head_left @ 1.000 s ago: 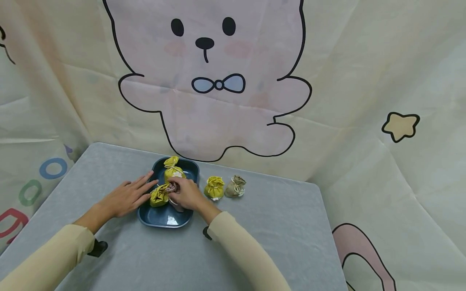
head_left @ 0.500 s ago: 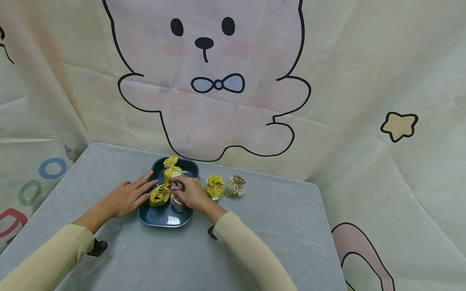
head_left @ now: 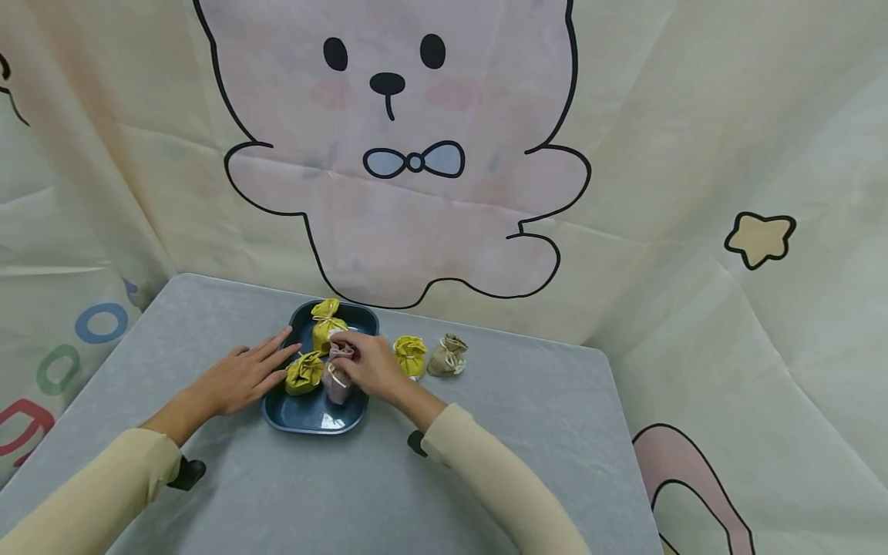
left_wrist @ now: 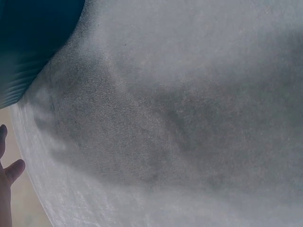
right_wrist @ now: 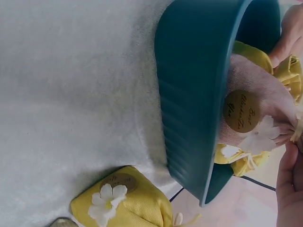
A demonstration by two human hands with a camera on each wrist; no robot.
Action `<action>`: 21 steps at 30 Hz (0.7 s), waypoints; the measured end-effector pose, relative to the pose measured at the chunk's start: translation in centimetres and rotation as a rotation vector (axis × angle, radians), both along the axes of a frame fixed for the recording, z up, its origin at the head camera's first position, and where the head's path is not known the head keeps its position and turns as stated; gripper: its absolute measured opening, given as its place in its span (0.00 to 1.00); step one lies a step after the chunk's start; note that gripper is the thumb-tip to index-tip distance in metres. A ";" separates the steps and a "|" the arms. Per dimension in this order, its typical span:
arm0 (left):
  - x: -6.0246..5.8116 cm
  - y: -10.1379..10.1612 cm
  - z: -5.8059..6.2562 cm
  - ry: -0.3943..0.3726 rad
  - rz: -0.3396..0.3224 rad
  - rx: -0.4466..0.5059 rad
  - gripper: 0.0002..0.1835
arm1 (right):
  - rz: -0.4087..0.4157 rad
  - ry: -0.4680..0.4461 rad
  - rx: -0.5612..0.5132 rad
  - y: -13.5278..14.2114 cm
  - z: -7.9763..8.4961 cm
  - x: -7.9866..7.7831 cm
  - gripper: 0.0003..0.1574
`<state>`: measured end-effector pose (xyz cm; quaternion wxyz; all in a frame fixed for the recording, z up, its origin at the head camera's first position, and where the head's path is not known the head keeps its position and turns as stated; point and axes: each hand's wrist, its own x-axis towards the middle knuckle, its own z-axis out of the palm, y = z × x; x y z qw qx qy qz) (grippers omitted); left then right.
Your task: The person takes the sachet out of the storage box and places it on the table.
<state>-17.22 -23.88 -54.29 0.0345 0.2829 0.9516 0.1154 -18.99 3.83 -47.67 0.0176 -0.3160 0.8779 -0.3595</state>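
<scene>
A mauve drawstring pouch stands in the blue tray, and my right hand pinches its gathered neck. In the right wrist view the pouch shows a round label and a white flower. My left hand lies with straight fingers over the tray's left rim, its fingertips at a yellow pouch. Another yellow pouch stands at the tray's far end. In the left wrist view only part of the left hand shows, near the tray.
Right of the tray, a yellow pouch and a grey-green pouch stand on the grey cloth-covered table. A printed curtain hangs behind the table's far edge.
The right hand has shifted slightly right, and the neck of the mauve pouch has moved right with it, away from the near yellow pouch. The left hand has stayed in place.
</scene>
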 end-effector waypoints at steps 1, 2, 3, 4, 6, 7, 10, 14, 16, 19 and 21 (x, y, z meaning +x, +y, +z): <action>0.0 0.0 0.0 0.000 0.001 -0.002 0.29 | 0.005 0.009 -0.012 0.1 0.2 0.1 0.19; 0.0 0.0 0.0 0.000 0.000 -0.002 0.29 | 0.008 0.012 -0.022 0.3 0.4 0.1 0.19; -0.1 0.0 0.0 0.002 -0.001 -0.004 0.29 | 0.009 0.014 -0.024 0.4 0.7 0.2 0.19; -0.1 0.0 0.0 0.004 -0.001 -0.005 0.29 | 0.008 0.017 -0.027 0.5 0.9 0.2 0.20; -0.1 0.0 0.0 0.006 -0.004 -0.005 0.29 | 0.008 0.019 -0.037 0.8 1.3 0.3 0.20; -0.1 0.0 0.0 0.008 -0.005 -0.006 0.29 | 0.011 0.018 -0.044 0.9 1.5 0.3 0.20; 0.0 0.0 0.1 0.005 -0.005 -0.008 0.29 | 0.018 0.012 -0.054 1.3 2.1 0.3 0.21; 0.0 -0.1 0.2 -0.005 0.000 -0.010 0.29 | 0.032 0.035 -0.075 1.9 2.8 0.3 0.20; -0.1 -0.1 0.2 -0.007 0.000 -0.015 0.29 | 0.042 0.050 -0.091 2.2 3.1 0.4 0.20; 0.0 -0.1 0.2 -0.005 -0.003 -0.020 0.29 | 0.055 0.062 -0.097 2.9 3.6 0.5 0.19; 0.0 -0.1 0.2 0.002 -0.003 -0.015 0.29 | 0.063 0.068 -0.095 3.4 3.8 0.6 0.19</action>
